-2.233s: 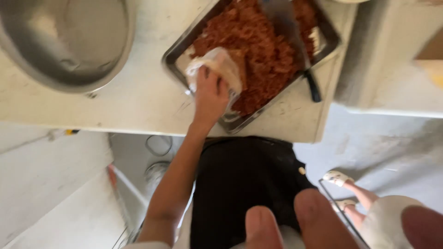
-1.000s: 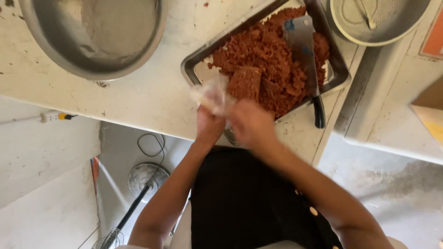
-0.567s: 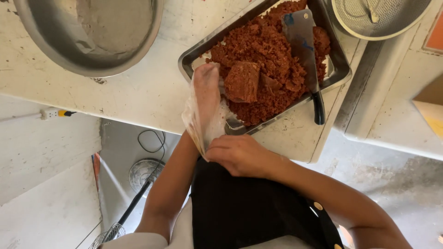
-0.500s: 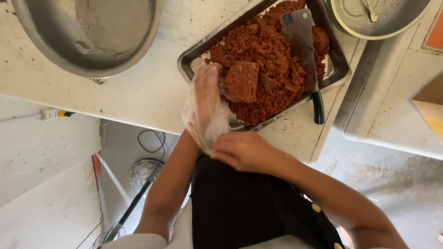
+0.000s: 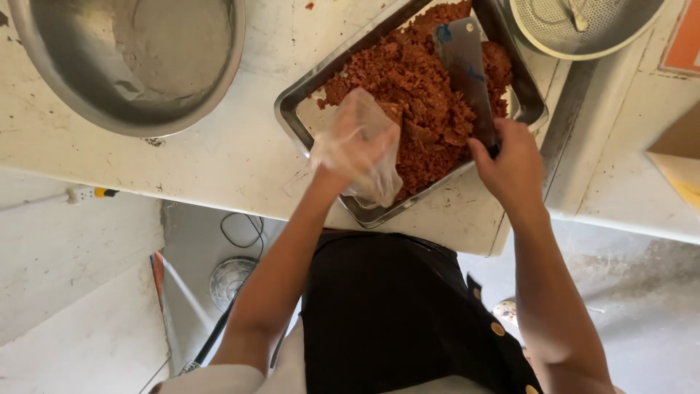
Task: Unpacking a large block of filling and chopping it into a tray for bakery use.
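A rectangular metal tray (image 5: 292, 117) sits on the pale counter and holds a heap of reddish-brown minced meat (image 5: 423, 95). My left hand (image 5: 357, 149) wears a loose clear plastic glove and rests on the near left part of the meat, fingers spread. My right hand (image 5: 514, 164) grips the dark handle of a cleaver (image 5: 463, 69), whose wide grey blade lies flat across the meat at the tray's right side.
A large steel bowl (image 5: 124, 58) stands at the back left of the counter. A round metal strainer (image 5: 583, 25) sits at the back right. The counter edge (image 5: 219, 208) runs just in front of my dark apron; a cardboard box corner (image 5: 678, 146) is at the right.
My right hand finished pulling the plastic glove onto my left hand, then went to the cleaver handle. My gloved left hand moved onto the meat.
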